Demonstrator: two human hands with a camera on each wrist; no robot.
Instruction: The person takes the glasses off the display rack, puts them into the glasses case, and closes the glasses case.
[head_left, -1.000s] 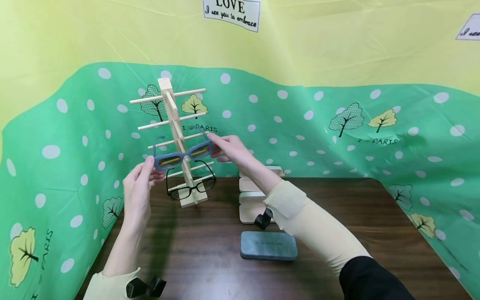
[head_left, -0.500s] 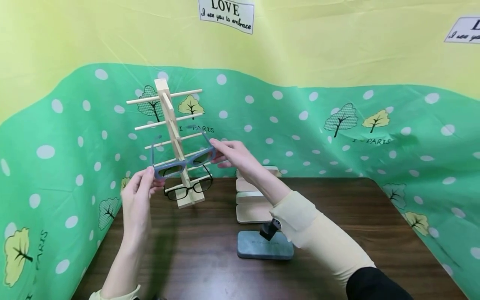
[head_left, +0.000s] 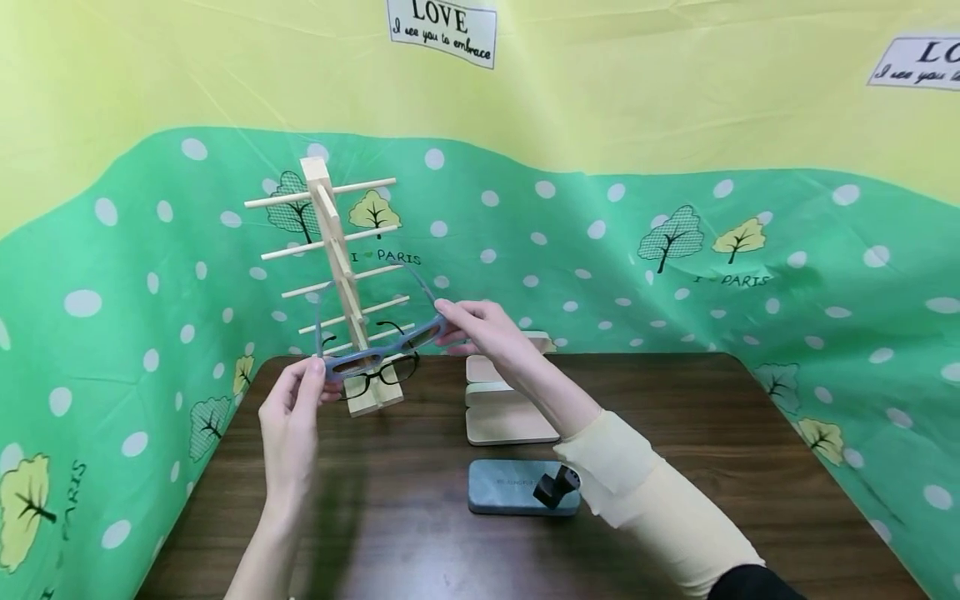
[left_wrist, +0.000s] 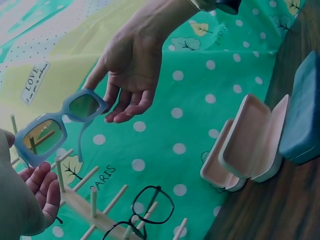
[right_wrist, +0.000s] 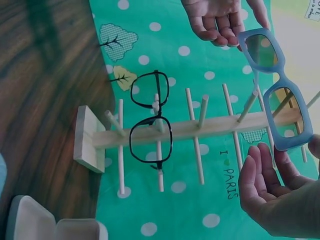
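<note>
Both hands hold a pair of blue-framed sunglasses [right_wrist: 281, 77] in front of a wooden glasses stand [head_left: 339, 258]. My left hand [head_left: 296, 417] pinches one front corner of the frame, and my right hand [head_left: 491, 333] pinches the other. The temples are unfolded and point toward the stand. In the head view the frame tilts, its right end higher. Black-rimmed glasses [right_wrist: 159, 118] rest on a low peg of the stand, partly covered by the sunglasses in the head view. The upper pegs of the stand carry no glasses.
A closed blue glasses case [head_left: 498, 486] lies on the dark wooden table [head_left: 420, 550], right of the stand. Behind it sit open glasses cases [head_left: 506, 423] with pale linings, partly hidden by the right forearm. A patterned green and yellow cloth [head_left: 600, 250] hangs behind the table.
Both hands have brought the sunglasses lower and slightly right, down across the black-rimmed glasses in the head view. The head view has shifted a little to the right.
</note>
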